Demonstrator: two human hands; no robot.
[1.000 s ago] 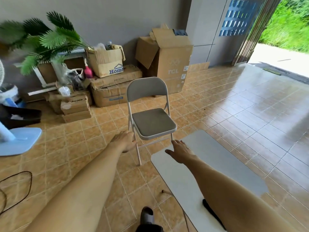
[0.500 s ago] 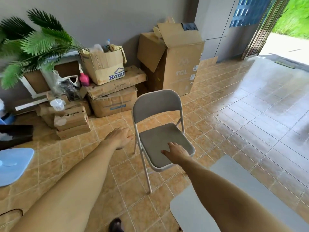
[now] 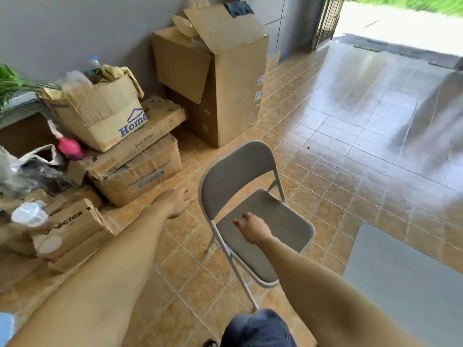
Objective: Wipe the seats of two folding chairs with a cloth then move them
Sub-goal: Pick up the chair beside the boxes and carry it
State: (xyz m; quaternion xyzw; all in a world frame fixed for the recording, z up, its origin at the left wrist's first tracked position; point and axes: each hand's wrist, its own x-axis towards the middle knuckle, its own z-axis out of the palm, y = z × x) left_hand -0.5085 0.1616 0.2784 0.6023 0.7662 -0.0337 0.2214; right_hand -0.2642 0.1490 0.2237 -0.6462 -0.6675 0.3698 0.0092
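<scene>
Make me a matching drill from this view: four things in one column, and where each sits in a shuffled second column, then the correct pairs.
Things:
1. right hand
2. left hand
3. pink bottle
4. tall cardboard box

Places:
A. against the grey wall, flaps open
B. over the folding chair seat
C. left of the chair's backrest, above the floor tiles
D. beside the "Home" box, on its left

Pairs: 1-B, 2-C, 3-D, 4-A

Home carport or porch — tiled floor (image 3: 350, 136), stacked cardboard boxes (image 3: 140, 159), open gate (image 3: 325, 18) to outdoors.
</scene>
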